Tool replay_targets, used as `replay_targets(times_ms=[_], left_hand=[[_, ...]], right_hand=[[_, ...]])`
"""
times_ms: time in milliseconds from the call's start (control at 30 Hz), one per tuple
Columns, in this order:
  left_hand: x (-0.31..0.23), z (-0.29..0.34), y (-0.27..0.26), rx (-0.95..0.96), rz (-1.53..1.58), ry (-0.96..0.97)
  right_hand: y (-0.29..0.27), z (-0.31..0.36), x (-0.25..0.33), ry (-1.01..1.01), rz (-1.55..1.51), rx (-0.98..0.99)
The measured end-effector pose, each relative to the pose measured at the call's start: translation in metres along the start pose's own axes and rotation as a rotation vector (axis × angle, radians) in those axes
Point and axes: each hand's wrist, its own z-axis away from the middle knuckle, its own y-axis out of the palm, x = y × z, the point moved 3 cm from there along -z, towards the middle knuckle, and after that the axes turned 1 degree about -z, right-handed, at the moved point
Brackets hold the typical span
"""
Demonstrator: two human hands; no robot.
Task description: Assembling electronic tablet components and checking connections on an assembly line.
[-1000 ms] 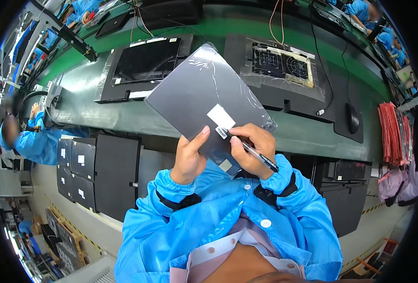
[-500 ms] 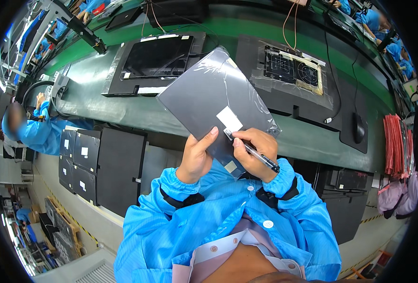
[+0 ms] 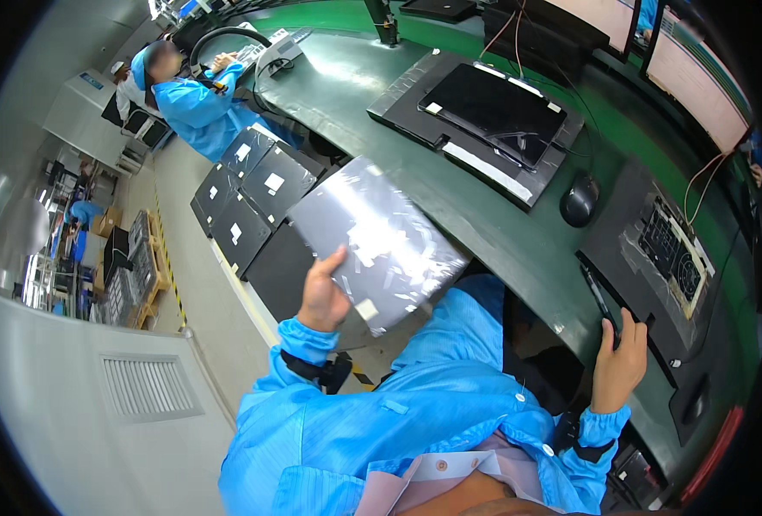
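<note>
My left hand (image 3: pixel 322 295) grips the near edge of a flat grey panel (image 3: pixel 372 236) wrapped in shiny film, with a small white label near its lower corner. The panel tilts out to my left, over a row of dark panels (image 3: pixel 245 198) standing below the bench. My right hand (image 3: pixel 618 361) rests at the edge of the green bench (image 3: pixel 501 232), closed around a black pen (image 3: pixel 598 297) whose tip lies on the bench. Both sleeves are blue.
On the bench lie a black tray with a dark laptop-like unit (image 3: pixel 493 107), a black mouse (image 3: pixel 579 199) and a black fixture with an open circuit grid (image 3: pixel 669 249). A person in blue (image 3: pixel 183 86) works at the far left. Crates stand on the floor (image 3: pixel 127 275).
The view has swung left. The panel left the spot in front of me and now hangs out to the left in my left hand alone. My right hand dropped with the pen to the bench edge.
</note>
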Motion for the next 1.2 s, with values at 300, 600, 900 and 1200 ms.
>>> replay_targets(times_ms=[300, 600, 900, 1200], left_hand=[[-0.001, -0.1, -0.117, -0.328, 0.115, 0.043], [-0.106, -0.087, -0.184, -0.68, -1.522, -0.109], [0.03, -0.052, 0.086, 0.273, -1.382, 0.601], [0.152, -0.034, 0.247, 1.172, -1.199, 0.948]], right_hand=[[-0.009, 0.023, 0.016, -0.102, -0.188, -0.091], [-0.079, 0.01, -0.115, 0.012, 0.111, -0.322], [-0.113, 0.059, -0.283, 0.303, 0.419, -0.4], [-0.106, 0.045, -0.27, 0.286, 0.33, -0.378]])
